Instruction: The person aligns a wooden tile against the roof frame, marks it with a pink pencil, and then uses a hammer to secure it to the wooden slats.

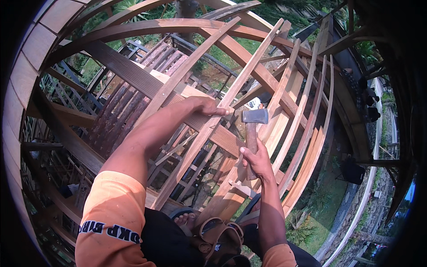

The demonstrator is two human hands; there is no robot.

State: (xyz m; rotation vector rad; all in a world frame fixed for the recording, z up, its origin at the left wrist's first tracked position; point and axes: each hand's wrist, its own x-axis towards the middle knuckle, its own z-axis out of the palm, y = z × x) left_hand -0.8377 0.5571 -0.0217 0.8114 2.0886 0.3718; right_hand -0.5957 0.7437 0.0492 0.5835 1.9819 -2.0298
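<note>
My right hand (259, 159) is closed round the wooden handle (251, 138) of a hatchet, held upright with its grey metal head (255, 116) at the top. Left of the hatchet head, my left hand (207, 107) is closed on a light piece of wood (229, 112), whose end pokes out beyond my fingers. That hand rests where a long narrow batten (191, 155) crosses a wide grooved beam (129, 73). Its fingertips are partly hidden. Below my right hand, a pale wooden piece with a pointed end (242, 188) lies near my foot.
Curved timber ribs (178, 25) and several thin battens (307, 102) form an open frame around me, with gaps down to the ground. My sandalled foot (184, 220) stands on the timber. Wooden shingles (26, 80) line the far left. Several dark figures (371, 100) are at the right.
</note>
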